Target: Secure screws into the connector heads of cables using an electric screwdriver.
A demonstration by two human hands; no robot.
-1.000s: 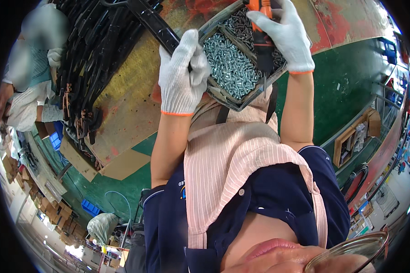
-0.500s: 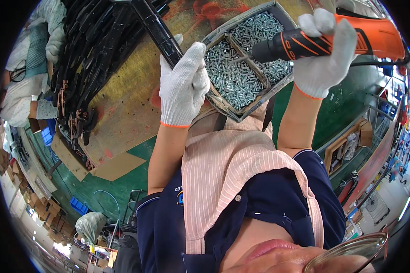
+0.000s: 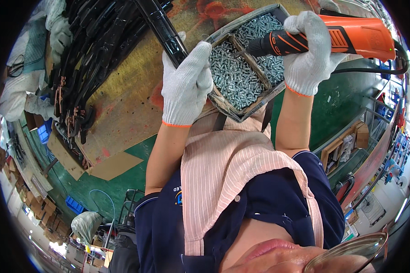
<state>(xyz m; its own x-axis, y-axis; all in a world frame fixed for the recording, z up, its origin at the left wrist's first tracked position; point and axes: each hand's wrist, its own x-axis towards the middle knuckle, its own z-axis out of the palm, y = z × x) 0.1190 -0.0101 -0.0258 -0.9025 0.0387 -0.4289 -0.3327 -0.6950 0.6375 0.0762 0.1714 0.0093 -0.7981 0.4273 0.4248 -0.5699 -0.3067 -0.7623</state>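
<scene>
In my gloved left hand [image 3: 187,86] is a glossy black metal tube [image 3: 161,29], slanting up and away to the left. My right hand [image 3: 310,57], also in a white knit glove with an orange cuff, wraps round an orange and black corded power screwdriver [image 3: 360,37]. Its black nose points left over a divided box [image 3: 278,88] between my hands. Small silvery fasteners [image 3: 237,84], too small to name exactly, fill the box's compartments. The screwdriver's thin bit hangs above the fasteners near the divider; whether it touches any I cannot tell.
Many long black metal parts [image 3: 93,59] lie piled on the worn table [image 3: 127,91] at left. Beyond them, another person's gloved hand [image 3: 59,36] shows at the far left. The screwdriver's black cord [image 3: 373,71] loops at right. Cardboard [image 3: 116,166] sticks out from the table's near side.
My right hand and the screwdriver have shifted a little left, the nose drawing across the box. My left hand and the tube have moved slightly right and nearer.
</scene>
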